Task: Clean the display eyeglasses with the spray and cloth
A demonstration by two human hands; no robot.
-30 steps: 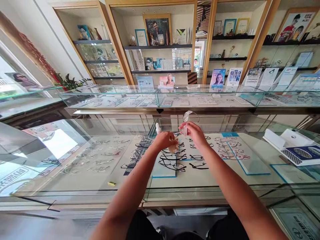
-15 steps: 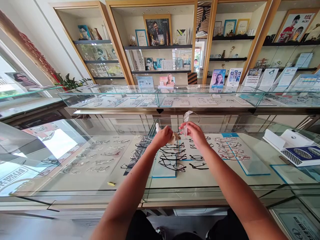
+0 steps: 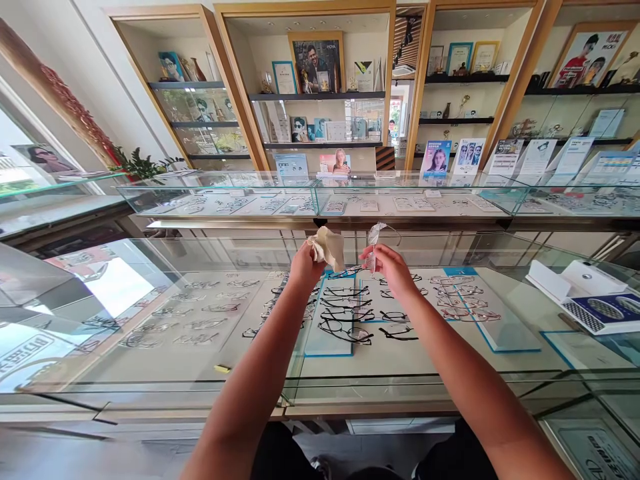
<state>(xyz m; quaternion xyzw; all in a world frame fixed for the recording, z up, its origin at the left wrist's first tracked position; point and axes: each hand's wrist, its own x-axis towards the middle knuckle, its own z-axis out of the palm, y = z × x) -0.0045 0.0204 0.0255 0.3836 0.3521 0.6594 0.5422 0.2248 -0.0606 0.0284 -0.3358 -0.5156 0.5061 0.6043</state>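
My left hand (image 3: 305, 265) is closed on a crumpled beige cloth (image 3: 327, 247), which it holds up over the glass display counter. To its right, my right hand (image 3: 387, 261) pinches a pair of thin-framed eyeglasses (image 3: 376, 233), turned on end with one lens uppermost. A slim temple curves off to the right of that lens. The cloth and the eyeglasses are apart, with a small gap between them. Below the hands, under the glass, dark-framed glasses (image 3: 345, 313) lie in rows on a white, blue-edged board (image 3: 327, 345).
An open white box (image 3: 583, 283) stands on the counter at right. A small yellow object (image 3: 222, 368) lies at the left front. Across the gap runs a second glass display case (image 3: 350, 200), and shelves (image 3: 320, 95) line the wall.
My left hand has turned over and moved slightly left and up, so the cloth now spreads above it. A white bottle tip beside that hand is out of sight. My right hand stays nearly still.
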